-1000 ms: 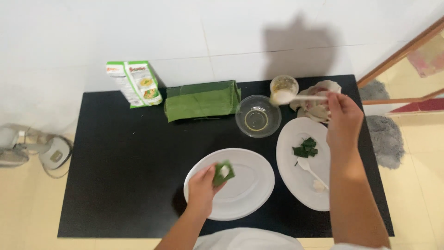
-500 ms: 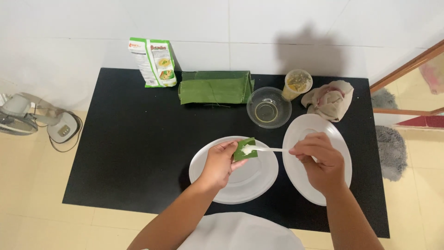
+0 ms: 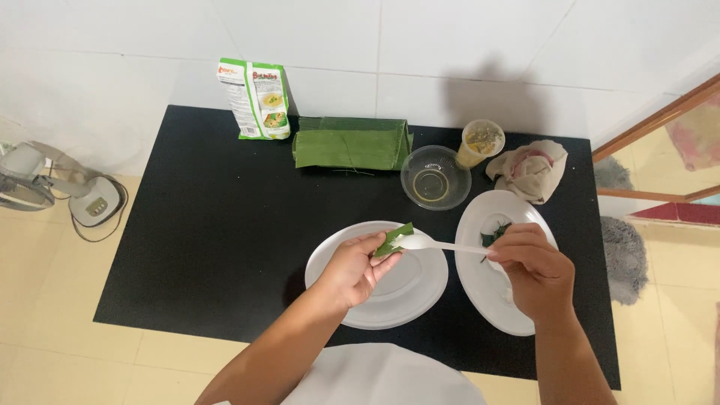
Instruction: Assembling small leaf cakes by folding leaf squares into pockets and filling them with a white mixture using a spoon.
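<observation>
Near the centre of the frame, your left hand (image 3: 352, 268) pinches a small folded green leaf piece (image 3: 393, 239) over the round white plate (image 3: 375, 307). Your right hand (image 3: 534, 270), right of centre, is closed on the handle of a white plastic spoon (image 3: 435, 244), whose bowl touches the leaf. Beneath that hand lies an oval white plate (image 3: 480, 225) with green shreds.

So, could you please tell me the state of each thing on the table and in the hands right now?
left hand: fingers pinch a small leaf piece over the round plate
right hand: holds a white spoon, its bowl at the leaf
oval plate: holds green bits
glass bowl: upright, yellowish liquid inside
plastic cup: upright, open
folded leaves: stacked flat
box: standing
</observation>
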